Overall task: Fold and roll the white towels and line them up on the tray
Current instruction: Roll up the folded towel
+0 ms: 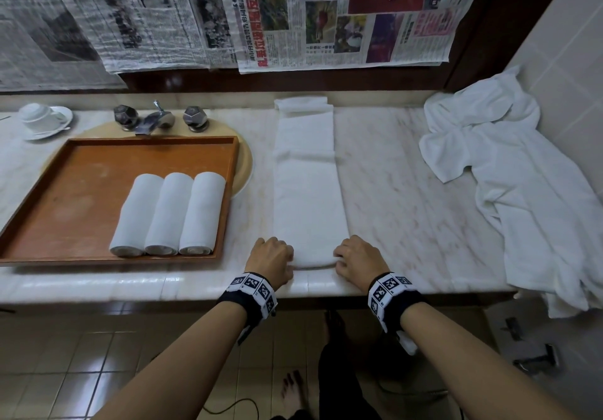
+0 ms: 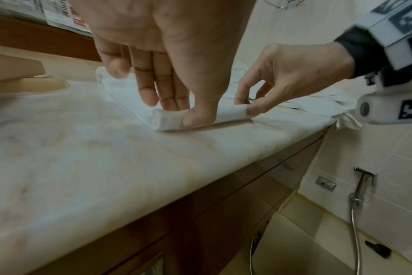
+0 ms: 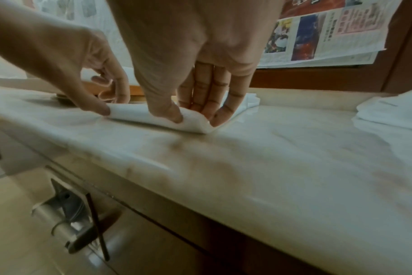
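The right hand (image 3: pixel 188 61) reaches down over the marble counter (image 3: pixel 282 158), thumb and fingers pinching the curled near end of the folded white towel (image 3: pixel 153 116). At the left, the left hand (image 3: pixel 66 61) pinches the same end. Loose white towels (image 3: pixel 393 111) lie far right; newspaper (image 3: pixel 325 33) hangs behind.

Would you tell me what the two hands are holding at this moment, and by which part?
Both hold the folded towel by its near end: left hand pinches the left corner, right hand the right corner, curling it up.
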